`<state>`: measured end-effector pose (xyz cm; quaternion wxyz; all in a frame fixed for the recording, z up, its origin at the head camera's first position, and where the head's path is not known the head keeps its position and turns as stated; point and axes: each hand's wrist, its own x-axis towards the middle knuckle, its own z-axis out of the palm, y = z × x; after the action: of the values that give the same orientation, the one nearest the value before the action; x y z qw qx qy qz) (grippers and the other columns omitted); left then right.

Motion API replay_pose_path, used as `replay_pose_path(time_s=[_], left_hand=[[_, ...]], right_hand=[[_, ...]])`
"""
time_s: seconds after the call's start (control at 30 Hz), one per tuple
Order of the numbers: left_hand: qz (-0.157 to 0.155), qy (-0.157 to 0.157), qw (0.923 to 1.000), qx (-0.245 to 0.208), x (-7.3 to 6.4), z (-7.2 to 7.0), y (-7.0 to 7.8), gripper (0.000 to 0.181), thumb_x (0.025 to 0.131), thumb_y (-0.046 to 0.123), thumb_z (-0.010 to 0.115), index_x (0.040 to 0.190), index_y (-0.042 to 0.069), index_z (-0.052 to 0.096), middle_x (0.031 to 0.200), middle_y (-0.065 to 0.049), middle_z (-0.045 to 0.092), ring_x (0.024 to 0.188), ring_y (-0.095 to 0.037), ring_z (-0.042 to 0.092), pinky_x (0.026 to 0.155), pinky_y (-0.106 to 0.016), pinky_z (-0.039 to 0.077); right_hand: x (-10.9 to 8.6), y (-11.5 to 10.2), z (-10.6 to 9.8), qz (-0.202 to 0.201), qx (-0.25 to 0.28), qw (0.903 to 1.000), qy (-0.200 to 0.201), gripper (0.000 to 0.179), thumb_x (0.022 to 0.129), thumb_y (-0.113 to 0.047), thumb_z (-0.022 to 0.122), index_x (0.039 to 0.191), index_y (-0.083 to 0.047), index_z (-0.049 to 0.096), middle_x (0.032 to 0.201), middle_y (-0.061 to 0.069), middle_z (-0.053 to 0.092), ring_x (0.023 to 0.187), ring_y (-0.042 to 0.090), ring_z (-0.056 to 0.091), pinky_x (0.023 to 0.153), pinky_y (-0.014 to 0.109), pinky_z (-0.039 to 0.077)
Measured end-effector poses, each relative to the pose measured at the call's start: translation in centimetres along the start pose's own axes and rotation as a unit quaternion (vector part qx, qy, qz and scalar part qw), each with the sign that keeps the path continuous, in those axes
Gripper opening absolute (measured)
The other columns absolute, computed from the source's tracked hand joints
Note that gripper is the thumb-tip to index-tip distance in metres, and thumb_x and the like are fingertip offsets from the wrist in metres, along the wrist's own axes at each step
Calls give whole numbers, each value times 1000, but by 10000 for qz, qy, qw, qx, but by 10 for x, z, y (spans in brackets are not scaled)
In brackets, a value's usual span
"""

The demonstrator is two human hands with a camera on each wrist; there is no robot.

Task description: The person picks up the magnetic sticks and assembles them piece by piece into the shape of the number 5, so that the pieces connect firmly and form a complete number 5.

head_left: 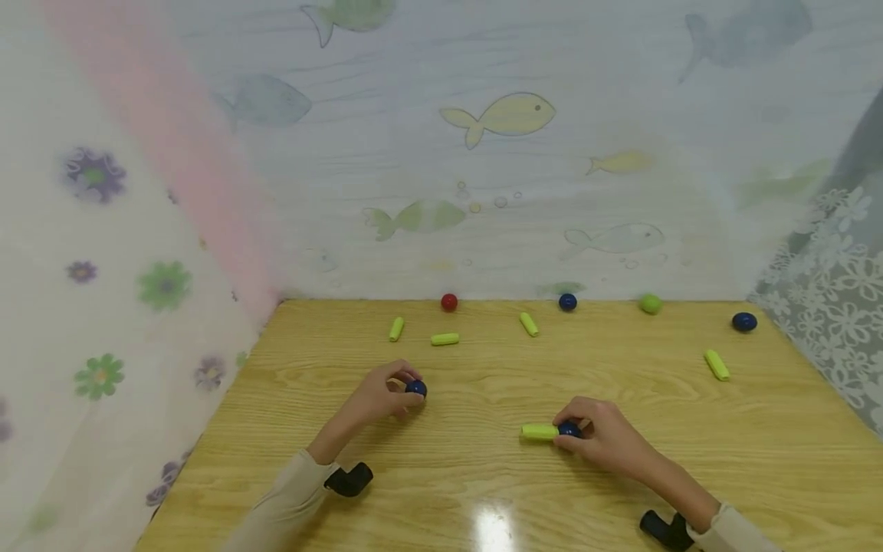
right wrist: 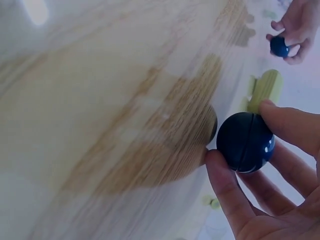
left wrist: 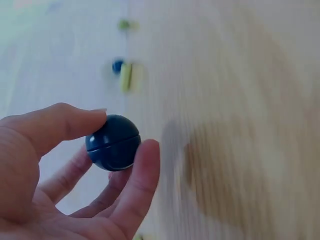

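My left hand [head_left: 386, 394] pinches a glossy dark blue ball [left wrist: 111, 150] between thumb and fingers, above the left part of the table. A thin groove circles this ball. On the right, my right hand [head_left: 610, 437] grips a second dark blue ball [right wrist: 240, 140], also grooved round its middle. Directly left of that ball in the head view is a short yellow-green stick [head_left: 538, 432], its end right at the ball and the fingertips. In the right wrist view the stick shows behind the ball, near the thumb.
Along the table's back edge stand a red ball [head_left: 449, 302], a blue ball [head_left: 568, 302], a green ball [head_left: 651, 303] and another blue ball [head_left: 744, 322]. Several yellow-green sticks [head_left: 444, 339] lie in front of them. Patterned curtains [head_left: 414, 169] hang behind the wood-grain table [head_left: 441, 475].
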<state>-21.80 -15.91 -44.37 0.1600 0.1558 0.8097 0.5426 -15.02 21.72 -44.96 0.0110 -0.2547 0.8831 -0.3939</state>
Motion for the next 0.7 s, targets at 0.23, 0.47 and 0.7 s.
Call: replay_pose_path(time_s=[0.23, 0.47, 0.7], left_hand=[[116, -641, 9978, -143, -5, 37, 17, 29, 84, 17, 74, 108, 5, 62, 103, -12, 59, 79, -25, 63, 62, -39, 55], [318, -765, 9964, 181, -2, 66, 22, 22, 82, 17, 75, 101, 13, 66, 102, -1, 61, 88, -16, 60, 66, -28, 53], [210, -778, 9955, -494, 3, 90, 24, 24, 83, 15, 75, 104, 10, 66, 98, -5, 64, 76, -22, 65, 59, -36, 55]], right_hand=[[4, 2, 2, 85, -85, 9999, 8, 16, 82, -20, 75, 95, -12, 70, 90, -4, 63, 79, 9, 60, 63, 23, 53], [11, 3, 2, -7, -185, 9998, 41, 15, 82, -19, 75, 94, -12, 70, 89, -4, 63, 79, 11, 60, 62, 22, 53], [18, 1, 5, -72, -162, 9998, -3, 15, 82, -19, 76, 94, -11, 71, 89, -3, 63, 79, 12, 61, 62, 22, 53]])
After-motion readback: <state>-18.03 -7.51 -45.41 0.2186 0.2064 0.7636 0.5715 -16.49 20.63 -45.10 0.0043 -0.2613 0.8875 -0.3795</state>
